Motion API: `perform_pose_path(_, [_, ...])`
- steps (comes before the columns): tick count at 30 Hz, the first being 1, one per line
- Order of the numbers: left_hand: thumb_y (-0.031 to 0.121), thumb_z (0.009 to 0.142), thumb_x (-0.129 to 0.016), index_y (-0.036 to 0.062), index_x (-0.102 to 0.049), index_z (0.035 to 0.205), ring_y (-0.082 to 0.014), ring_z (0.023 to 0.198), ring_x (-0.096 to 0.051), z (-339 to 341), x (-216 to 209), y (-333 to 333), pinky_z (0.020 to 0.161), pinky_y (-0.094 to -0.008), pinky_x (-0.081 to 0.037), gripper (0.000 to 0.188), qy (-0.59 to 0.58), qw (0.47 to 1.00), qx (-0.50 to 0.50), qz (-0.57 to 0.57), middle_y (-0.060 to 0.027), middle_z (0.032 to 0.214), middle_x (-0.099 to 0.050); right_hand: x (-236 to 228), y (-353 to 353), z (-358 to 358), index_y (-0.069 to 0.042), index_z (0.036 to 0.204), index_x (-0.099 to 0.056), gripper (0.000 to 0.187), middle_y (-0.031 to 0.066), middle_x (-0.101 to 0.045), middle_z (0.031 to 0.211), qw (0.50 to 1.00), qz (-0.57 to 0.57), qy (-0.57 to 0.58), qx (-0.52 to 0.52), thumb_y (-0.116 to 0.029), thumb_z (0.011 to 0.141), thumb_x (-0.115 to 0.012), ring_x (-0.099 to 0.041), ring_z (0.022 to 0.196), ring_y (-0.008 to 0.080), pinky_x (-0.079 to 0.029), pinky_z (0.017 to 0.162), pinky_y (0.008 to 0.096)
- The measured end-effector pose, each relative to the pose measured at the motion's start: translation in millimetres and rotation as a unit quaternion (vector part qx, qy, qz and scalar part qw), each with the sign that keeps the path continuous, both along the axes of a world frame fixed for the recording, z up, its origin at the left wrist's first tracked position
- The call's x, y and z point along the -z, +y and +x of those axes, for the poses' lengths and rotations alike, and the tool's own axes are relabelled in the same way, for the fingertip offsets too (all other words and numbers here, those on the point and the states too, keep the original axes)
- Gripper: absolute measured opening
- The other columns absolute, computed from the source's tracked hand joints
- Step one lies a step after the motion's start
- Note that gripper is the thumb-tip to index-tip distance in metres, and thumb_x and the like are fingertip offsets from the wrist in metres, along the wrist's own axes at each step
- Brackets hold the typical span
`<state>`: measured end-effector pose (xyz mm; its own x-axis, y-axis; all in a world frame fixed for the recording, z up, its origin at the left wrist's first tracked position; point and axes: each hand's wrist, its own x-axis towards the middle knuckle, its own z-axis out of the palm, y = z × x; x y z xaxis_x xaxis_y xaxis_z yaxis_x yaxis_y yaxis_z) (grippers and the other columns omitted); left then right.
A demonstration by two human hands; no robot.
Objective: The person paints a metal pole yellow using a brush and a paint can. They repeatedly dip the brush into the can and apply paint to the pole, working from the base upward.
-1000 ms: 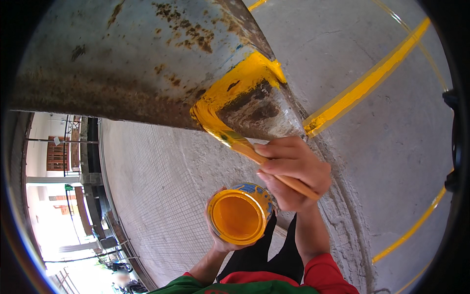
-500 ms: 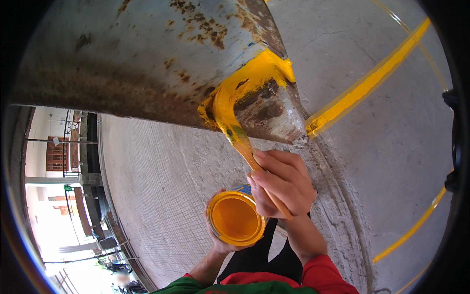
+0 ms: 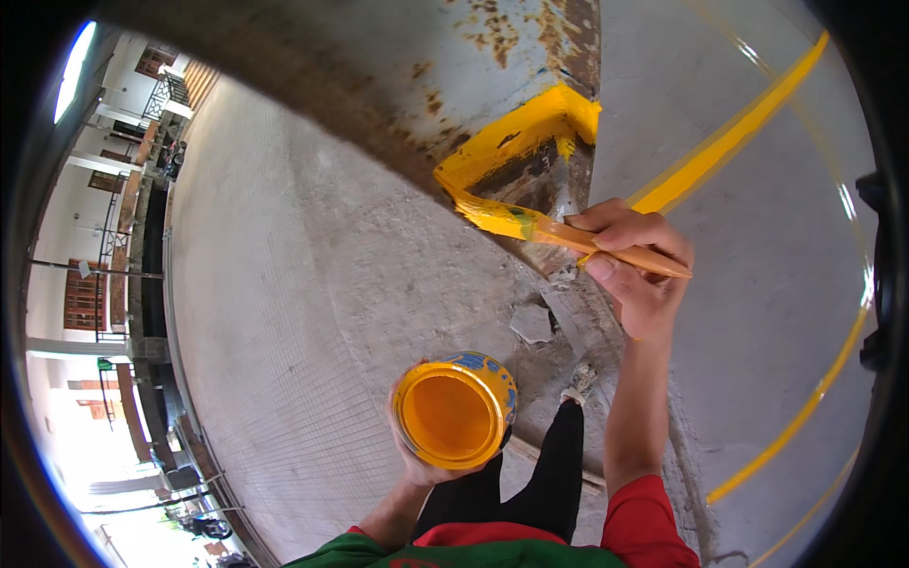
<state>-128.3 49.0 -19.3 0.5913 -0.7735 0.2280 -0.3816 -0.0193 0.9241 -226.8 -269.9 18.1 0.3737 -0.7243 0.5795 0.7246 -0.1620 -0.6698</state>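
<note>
While the left hand (image 3: 419, 464) grips a paint can (image 3: 503, 383) short of the rusty beam (image 3: 454, 66), yellow paint (image 3: 516, 125) already bands the beam's corner, a brown patch (image 3: 516, 173) beside it is uncoated, and the right hand (image 3: 650, 289) pinches the brush (image 3: 562, 234), bristles (image 3: 492, 216) on the beam's edge

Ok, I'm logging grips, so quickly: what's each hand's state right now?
Left hand: closed around the round yellow-and-blue paint can.
Right hand: closed on the yellow-smeared, wooden-handled paintbrush.
</note>
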Motion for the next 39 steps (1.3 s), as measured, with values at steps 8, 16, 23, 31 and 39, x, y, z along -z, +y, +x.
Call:
perform_pose_path(8, [0.033,0.054,-0.104,0.0011,-0.014,0.157,-0.0349,0.142,-0.045,25.8,-5.9,25.7,0.119,-0.049,-0.037,0.14,0.03,0.999,0.04,-0.01,-0.0228,0.154,-0.038,-4.0,44.4,-9.7,0.003,0.101,-0.068,0.019,0.0255,-0.072,0.108,0.989,0.018,0.002,0.145,0.008,0.085,-0.076,-0.071,0.092,0.0265,-0.057,0.08,0.0331])
perform_pose_path(16, [0.036,0.053,-0.104,0.0015,-0.014,0.158,-0.0346,0.143,-0.044,53.4,1.2,44.1,0.12,-0.0492,-0.035,0.142,0.023,0.997,0.07,0.013,-0.022,0.156,-0.036,1.8,59.7,4.1,0.003,0.101,-0.067,0.02,0.0259,-0.072,0.108,0.983,-0.008,0.019,0.182,0.008,0.084,-0.076,-0.07,0.093,0.0269,-0.057,0.082,0.0348])
perform_pose_path(23, [0.034,0.053,-0.104,0.0008,-0.015,0.158,-0.0363,0.143,-0.043,53.9,-4.1,31.2,0.12,-0.0499,-0.035,0.141,0.013,0.996,0.083,0.012,-0.0237,0.157,-0.035,6.2,62.4,-9.9,0.001,0.099,-0.068,0.02,0.0241,-0.073,0.102,0.978,-0.052,0.031,0.2,0.007,0.082,-0.077,-0.071,0.087,0.03,-0.057,0.08,0.0386])
perform_pose_path(31, [0.036,0.051,-0.104,0.0003,-0.019,0.156,-0.0354,0.141,-0.045,45.0,-6.3,16.1,0.119,-0.049,-0.037,0.14,-0.019,0.997,0.074,0.007,-0.0227,0.154,-0.037,3.6,64.2,-24.0,0.0,0.096,-0.071,0.021,0.0214,-0.075,0.096,0.986,-0.014,-0.036,0.161,0.003,0.078,-0.082,-0.072,0.087,0.0322,-0.058,0.077,0.0407])
perform_pose_path(39, [0.038,0.049,-0.105,0.0009,-0.027,0.153,-0.0329,0.138,-0.047,29.9,-10.4,-1.3,0.115,-0.0469,-0.04,0.135,-0.005,1.0,0.027,0.01,-0.0199,0.15,-0.04,5.2,16.6,-9.0,0.001,0.098,-0.073,0.019,0.0241,-0.075,0.099,0.994,-0.035,-0.036,0.098,0.003,0.081,-0.08,-0.072,0.089,0.0293,-0.059,0.075,0.0359])
